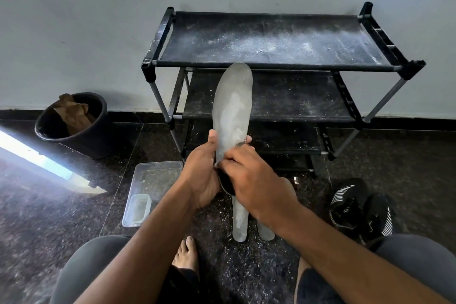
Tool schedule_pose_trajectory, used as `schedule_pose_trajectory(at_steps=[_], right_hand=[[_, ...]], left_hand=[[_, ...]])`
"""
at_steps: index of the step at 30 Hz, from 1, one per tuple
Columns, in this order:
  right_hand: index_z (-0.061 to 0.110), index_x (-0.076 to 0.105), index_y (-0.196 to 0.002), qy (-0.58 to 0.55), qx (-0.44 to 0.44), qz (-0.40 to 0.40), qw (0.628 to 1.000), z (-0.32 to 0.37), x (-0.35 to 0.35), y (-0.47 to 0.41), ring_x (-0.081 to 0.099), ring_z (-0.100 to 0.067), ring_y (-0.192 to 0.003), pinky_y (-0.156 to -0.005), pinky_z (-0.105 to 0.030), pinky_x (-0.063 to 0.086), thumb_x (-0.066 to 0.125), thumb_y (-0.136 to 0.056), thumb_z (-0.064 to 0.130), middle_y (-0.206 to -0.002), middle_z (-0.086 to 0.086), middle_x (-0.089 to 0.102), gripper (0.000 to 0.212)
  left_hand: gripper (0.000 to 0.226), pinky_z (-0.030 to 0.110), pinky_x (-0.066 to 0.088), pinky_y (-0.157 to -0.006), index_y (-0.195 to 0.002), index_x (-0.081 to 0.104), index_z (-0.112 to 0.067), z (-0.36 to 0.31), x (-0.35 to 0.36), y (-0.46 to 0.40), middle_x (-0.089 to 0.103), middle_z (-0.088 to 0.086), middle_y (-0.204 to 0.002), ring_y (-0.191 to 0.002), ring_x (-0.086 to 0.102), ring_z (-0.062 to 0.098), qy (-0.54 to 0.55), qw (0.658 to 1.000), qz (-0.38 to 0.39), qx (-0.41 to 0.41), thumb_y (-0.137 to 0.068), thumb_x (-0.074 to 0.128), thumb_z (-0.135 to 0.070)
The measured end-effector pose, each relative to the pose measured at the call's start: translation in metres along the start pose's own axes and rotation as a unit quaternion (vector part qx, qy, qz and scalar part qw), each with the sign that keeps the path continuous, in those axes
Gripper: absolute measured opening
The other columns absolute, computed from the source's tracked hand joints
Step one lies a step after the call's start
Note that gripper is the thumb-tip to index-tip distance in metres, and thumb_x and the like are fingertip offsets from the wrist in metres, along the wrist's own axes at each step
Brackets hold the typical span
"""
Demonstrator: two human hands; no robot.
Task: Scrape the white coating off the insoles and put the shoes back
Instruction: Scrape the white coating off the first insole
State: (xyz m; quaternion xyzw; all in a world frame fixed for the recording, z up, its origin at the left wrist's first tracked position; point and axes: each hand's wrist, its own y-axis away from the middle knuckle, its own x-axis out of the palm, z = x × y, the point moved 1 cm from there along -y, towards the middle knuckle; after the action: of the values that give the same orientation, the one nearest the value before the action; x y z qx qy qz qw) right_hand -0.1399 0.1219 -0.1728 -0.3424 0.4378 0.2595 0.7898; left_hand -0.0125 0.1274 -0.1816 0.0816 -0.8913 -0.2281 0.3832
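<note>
1. Head view: the person sits low on the dark speckled floor (74, 205), knees in grey trousers at the bottom corners and a bare foot (186, 254) between them.
2. The left hand (201, 175) grips the heel end of a grey insole (233, 106), thumb lying along its left edge and the other fingers wrapped behind it; the insole stands nearly upright, toe end up, in front of the shoe rack (271, 42).
3. Patches of white coating (234, 116) streak the middle and lower part of the held insole.
4. The right hand (256, 180) lies over the insole's lower part, its fingers curled together with the tips pressed at the insole's face near the heel. Whether they pinch a small tool cannot be told.
5. A dark rounded piece shows just under both hands; what it is cannot be made out.
6. Two more insoles (240, 219) lie flat on the floor below the hands, side by side, the left one marked with white, the right one mostly hidden by the right forearm.
7. A pair of black shoes (360, 207) with white stripes sits on the floor to the right, near the right knee and well apart from the rack.
8. The black three-tier rack stands against the pale wall, its shelves dusted with white powder.
9. A clear plastic container (153, 190) rests on the floor left of the hands, a smaller clear tub (138, 207) inside it.
10. A black bucket (74, 128) holding crumpled brown paper stands by the wall at the left.
</note>
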Motion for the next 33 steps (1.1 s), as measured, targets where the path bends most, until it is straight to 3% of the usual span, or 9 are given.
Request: schedule_pose_trajectory(at_steps=[5,11,15,17,20,26,30,33], right_hand=[[0.001,0.072,-0.105,-0.039,0.073,-0.091,0.992,-0.018,-0.010,-0.009,0.057,-0.017,-0.097,-0.090,-0.031,0.053,0.066,-0.092,0.002,-0.101,-0.006,0.062,0.015],[0.005,0.076,-0.099,-0.106,0.050,-0.050,0.992,-0.008,-0.002,-0.006,0.059,-0.017,-0.094,-0.097,-0.034,0.050,0.066,-0.090,0.002,-0.094,-0.004,0.063,0.014],[0.002,0.073,-0.101,-0.072,0.074,-0.079,0.992,-0.016,-0.007,-0.011,0.055,-0.017,-0.095,-0.087,-0.031,0.052,0.064,-0.092,-0.001,-0.096,-0.003,0.060,0.013],[0.004,0.075,-0.100,-0.095,0.059,-0.050,0.992,-0.010,-0.006,-0.010,0.056,-0.017,-0.095,-0.088,-0.031,0.051,0.063,-0.092,0.001,-0.096,-0.004,0.061,0.015],[0.007,0.077,-0.098,-0.138,0.036,-0.021,0.990,-0.008,-0.007,-0.007,0.058,-0.014,-0.095,-0.093,-0.028,0.049,0.064,-0.092,0.006,-0.095,-0.002,0.064,0.015],[0.002,0.074,-0.096,-0.103,0.085,-0.083,0.988,-0.018,-0.005,-0.014,0.058,-0.019,-0.090,-0.083,-0.031,0.050,0.062,-0.093,0.005,-0.091,-0.006,0.061,0.013],[0.005,0.078,-0.095,-0.168,0.050,-0.036,0.984,-0.010,-0.009,-0.010,0.056,-0.005,-0.089,-0.087,-0.014,0.046,0.069,-0.089,0.006,-0.092,-0.002,0.064,0.011],[0.005,0.078,-0.095,-0.146,0.048,-0.036,0.987,-0.014,-0.007,-0.009,0.057,-0.012,-0.089,-0.085,-0.022,0.047,0.068,-0.090,0.007,-0.091,-0.002,0.063,0.011]], left_hand=[[0.061,0.046,0.046,-0.115,-0.139,0.057,0.005,0.003,0.002,0.002,0.064,0.026,-0.136,-0.127,0.063,0.034,0.037,0.998,0.045,-0.025,-0.110,0.034,-0.045],[0.065,0.039,0.053,-0.107,-0.139,0.057,0.008,0.002,-0.002,0.000,0.065,0.024,-0.134,-0.118,0.068,0.030,0.034,0.998,0.038,-0.032,-0.110,0.036,-0.046],[0.059,0.043,0.054,-0.105,-0.138,0.060,0.002,0.008,0.002,0.000,0.067,0.023,-0.130,-0.117,0.069,0.031,0.037,0.997,0.047,-0.042,-0.111,0.036,-0.044],[0.060,0.043,0.050,-0.110,-0.137,0.059,0.005,0.005,0.003,-0.001,0.065,0.025,-0.134,-0.122,0.067,0.031,0.040,0.998,0.046,-0.036,-0.111,0.036,-0.044],[0.060,0.040,0.054,-0.105,-0.133,0.061,0.007,0.002,-0.001,-0.002,0.066,0.025,-0.133,-0.115,0.071,0.030,0.043,0.998,0.031,-0.027,-0.111,0.035,-0.043],[0.057,0.042,0.060,-0.092,-0.130,0.063,0.001,0.012,0.004,0.000,0.071,0.021,-0.113,-0.104,0.072,0.030,0.020,0.997,0.037,-0.061,-0.110,0.036,-0.045],[0.060,0.041,0.042,-0.117,-0.143,0.055,0.004,0.002,-0.001,-0.002,0.062,0.024,-0.140,-0.130,0.061,0.030,0.046,0.997,0.036,-0.048,-0.110,0.037,-0.042],[0.060,0.042,0.046,-0.112,-0.140,0.057,0.004,0.009,-0.002,-0.001,0.064,0.021,-0.132,-0.118,0.066,0.030,0.029,0.997,0.040,-0.064,-0.110,0.038,-0.044]])
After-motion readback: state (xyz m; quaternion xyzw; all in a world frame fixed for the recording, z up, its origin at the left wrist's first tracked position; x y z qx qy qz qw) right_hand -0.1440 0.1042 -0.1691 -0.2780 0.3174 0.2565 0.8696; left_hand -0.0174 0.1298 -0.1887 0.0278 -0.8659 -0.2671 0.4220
